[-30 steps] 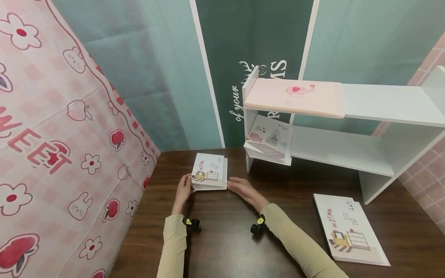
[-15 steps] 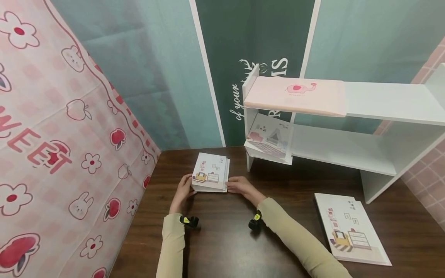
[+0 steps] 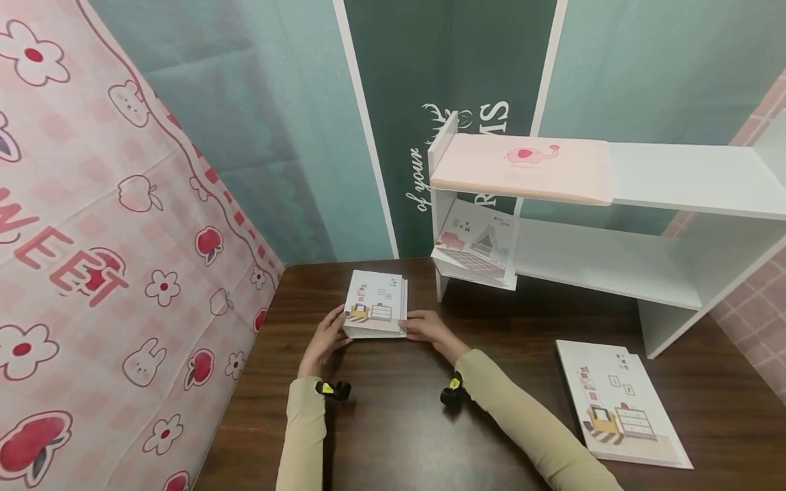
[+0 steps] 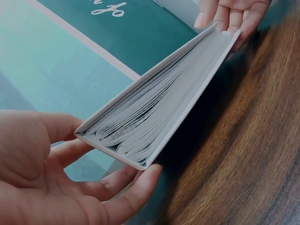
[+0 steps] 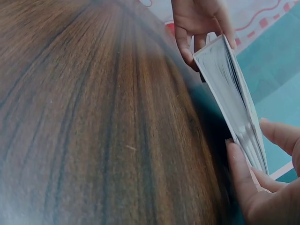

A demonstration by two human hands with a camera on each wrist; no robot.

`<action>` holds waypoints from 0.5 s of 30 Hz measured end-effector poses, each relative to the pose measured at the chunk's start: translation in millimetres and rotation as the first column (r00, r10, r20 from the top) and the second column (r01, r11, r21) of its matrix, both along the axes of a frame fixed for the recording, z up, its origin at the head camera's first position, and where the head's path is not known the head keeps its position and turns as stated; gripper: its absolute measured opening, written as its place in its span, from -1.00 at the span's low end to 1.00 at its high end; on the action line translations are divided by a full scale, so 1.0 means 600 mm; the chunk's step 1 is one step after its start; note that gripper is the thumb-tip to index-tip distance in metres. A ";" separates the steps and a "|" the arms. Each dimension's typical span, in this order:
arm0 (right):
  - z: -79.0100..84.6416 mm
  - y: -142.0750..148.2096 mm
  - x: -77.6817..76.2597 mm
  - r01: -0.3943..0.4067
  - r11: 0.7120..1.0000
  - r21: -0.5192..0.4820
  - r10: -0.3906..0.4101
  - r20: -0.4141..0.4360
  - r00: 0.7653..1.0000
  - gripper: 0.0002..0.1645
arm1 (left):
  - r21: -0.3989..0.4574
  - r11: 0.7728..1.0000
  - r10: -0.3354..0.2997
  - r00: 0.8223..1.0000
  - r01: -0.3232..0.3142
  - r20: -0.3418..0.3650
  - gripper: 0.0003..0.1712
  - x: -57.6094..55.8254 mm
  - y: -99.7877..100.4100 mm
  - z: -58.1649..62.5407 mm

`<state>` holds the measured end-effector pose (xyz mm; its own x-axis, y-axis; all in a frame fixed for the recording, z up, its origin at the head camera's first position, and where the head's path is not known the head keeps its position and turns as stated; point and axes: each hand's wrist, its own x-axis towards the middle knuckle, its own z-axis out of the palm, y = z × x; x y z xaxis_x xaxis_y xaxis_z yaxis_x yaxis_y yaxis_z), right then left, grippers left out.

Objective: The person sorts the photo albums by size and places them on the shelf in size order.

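A small white hardcover book (image 3: pixel 373 305), with a drawing of a room on its cover, is held between both hands near the table's back edge. Its spine side is gripped by my left hand (image 3: pixel 325 339), thumb and fingers at the two corners in the left wrist view. My right hand (image 3: pixel 430 330) pinches the opposite, opening side. Seen end-on in the left wrist view, the pages (image 4: pixel 136 112) fan out between two stiff covers, bunched in rounded folds at the spine. From the right wrist, the right thumb (image 5: pixel 241 171) lies along one cover, fingers toward the other.
A white two-tier shelf (image 3: pixel 608 262) stands at the right. Its top bears a pink elephant-print item (image 3: pixel 522 170); a white illustrated book (image 3: pixel 475 243) leans on the lower tier. Another, larger-looking white book or stack (image 3: pixel 620 406) lies on the table at the front right.
The book has shifted slightly to the right, both hands moving along with it. The right fingers have closed in on its edge. The shelf and other books stay put.
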<state>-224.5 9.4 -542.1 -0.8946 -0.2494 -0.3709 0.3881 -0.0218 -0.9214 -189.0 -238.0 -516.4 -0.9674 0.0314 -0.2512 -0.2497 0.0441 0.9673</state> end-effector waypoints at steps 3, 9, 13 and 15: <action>-0.002 0.001 0.000 0.016 1.000 0.026 -0.016 0.009 1.000 -0.32 | 0.043 0.999 -0.015 0.999 0.013 0.033 -0.42 0.000 -0.001 0.000; -0.004 0.003 0.002 0.007 1.000 0.023 -0.007 0.005 1.000 -0.30 | 0.085 0.996 -0.019 0.998 0.014 0.058 -0.41 0.002 -0.004 -0.004; -0.005 0.008 0.003 -0.014 1.000 -0.004 0.014 -0.005 1.000 -0.29 | 0.075 0.997 -0.026 0.999 0.023 0.043 -0.43 0.005 -0.005 -0.007; -0.005 0.012 0.005 -0.026 1.000 -0.018 0.025 -0.007 1.000 -0.29 | 0.070 0.997 -0.027 0.999 0.024 0.040 -0.44 0.006 -0.004 -0.007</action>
